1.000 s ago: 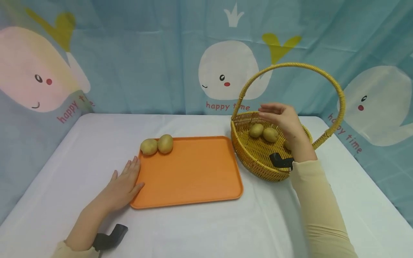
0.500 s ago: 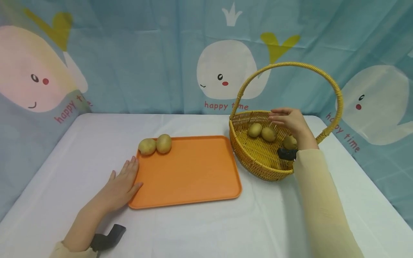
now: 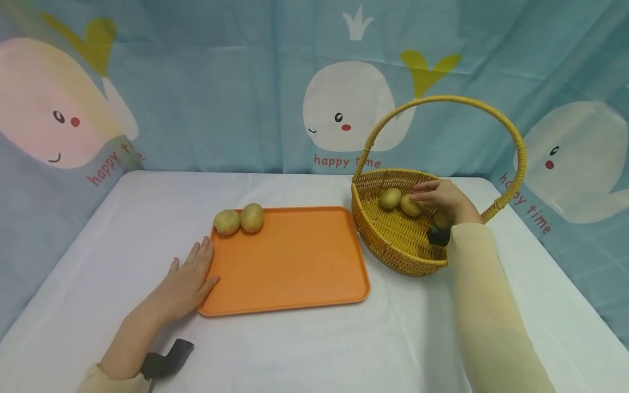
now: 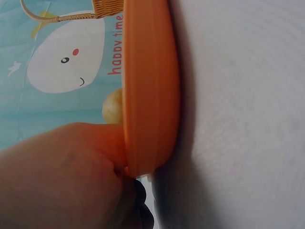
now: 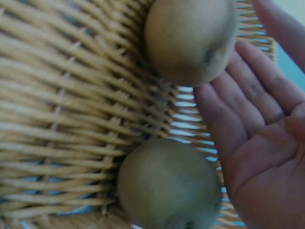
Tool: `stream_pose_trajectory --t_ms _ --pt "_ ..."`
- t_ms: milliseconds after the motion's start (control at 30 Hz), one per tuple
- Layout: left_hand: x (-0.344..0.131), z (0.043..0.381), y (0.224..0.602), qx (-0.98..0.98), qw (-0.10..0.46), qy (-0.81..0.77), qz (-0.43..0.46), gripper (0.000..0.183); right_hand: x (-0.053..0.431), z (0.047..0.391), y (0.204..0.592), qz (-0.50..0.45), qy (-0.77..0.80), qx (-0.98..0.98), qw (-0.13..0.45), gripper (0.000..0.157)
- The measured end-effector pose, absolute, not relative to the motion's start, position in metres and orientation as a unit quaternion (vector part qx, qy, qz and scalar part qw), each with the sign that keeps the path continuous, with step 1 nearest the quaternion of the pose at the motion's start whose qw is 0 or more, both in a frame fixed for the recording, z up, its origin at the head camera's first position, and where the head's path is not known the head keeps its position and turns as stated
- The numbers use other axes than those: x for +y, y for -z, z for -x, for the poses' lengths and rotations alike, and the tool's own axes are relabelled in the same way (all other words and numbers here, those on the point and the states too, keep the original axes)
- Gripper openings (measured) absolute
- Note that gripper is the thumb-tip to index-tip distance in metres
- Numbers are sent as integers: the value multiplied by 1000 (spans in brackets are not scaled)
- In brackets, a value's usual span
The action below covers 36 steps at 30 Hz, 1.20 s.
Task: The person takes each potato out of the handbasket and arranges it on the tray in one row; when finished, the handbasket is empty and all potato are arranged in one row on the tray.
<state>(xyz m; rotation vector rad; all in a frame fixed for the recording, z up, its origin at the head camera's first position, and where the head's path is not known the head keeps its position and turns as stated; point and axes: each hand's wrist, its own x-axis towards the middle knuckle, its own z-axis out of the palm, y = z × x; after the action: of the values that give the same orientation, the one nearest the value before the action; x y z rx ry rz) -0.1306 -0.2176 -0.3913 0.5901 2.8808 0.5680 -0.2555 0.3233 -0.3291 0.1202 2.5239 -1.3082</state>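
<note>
My left hand (image 3: pixel 182 286) lies with fingers straight along the left edge of an orange tray (image 3: pixel 290 262), its thumb over the rim. Two brownish-yellow kiwis (image 3: pixel 239 220) sit side by side at the tray's back left corner. My right hand (image 3: pixel 444 197) reaches into a yellow wicker basket (image 3: pixel 393 254), fingers extended and curled round nothing. In the right wrist view its fingertips come right up to one kiwi (image 5: pixel 190 40), while another kiwi (image 5: pixel 169 183) lies below. From the head view, two kiwis (image 3: pixel 391 198) rest at the basket's back and a third (image 3: pixel 442 218) is partly hidden by my wrist.
The basket's tall arched handle (image 3: pixel 516 136) rises over my right hand. A white cloth (image 3: pixel 295 355) covers the table. Behind it hangs a blue curtain (image 3: pixel 221 109) with whale prints. Black wrist cameras (image 3: pixel 169 360) are strapped to both wrists.
My right hand has moved rightward and lowered into the basket, closer to the kiwis there. My left hand keeps its place on the tray edge.
</note>
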Motion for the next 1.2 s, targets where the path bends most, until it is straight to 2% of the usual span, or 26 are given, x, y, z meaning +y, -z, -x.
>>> stream_pose_trajectory --t_ms 433,767,1067,1200 --pt "-219 131 389 960 74 -191 -193 70 320 258 326 3 373 914 160 60" --pt "-219 131 389 959 76 -193 -195 70 320 257 332 -19 423 887 185 62" --pt "-219 130 390 959 77 -191 -194 72 321 257 336 7 376 910 176 63" --pt "-218 131 391 958 77 -195 -198 71 323 255 338 -14 424 887 181 64"
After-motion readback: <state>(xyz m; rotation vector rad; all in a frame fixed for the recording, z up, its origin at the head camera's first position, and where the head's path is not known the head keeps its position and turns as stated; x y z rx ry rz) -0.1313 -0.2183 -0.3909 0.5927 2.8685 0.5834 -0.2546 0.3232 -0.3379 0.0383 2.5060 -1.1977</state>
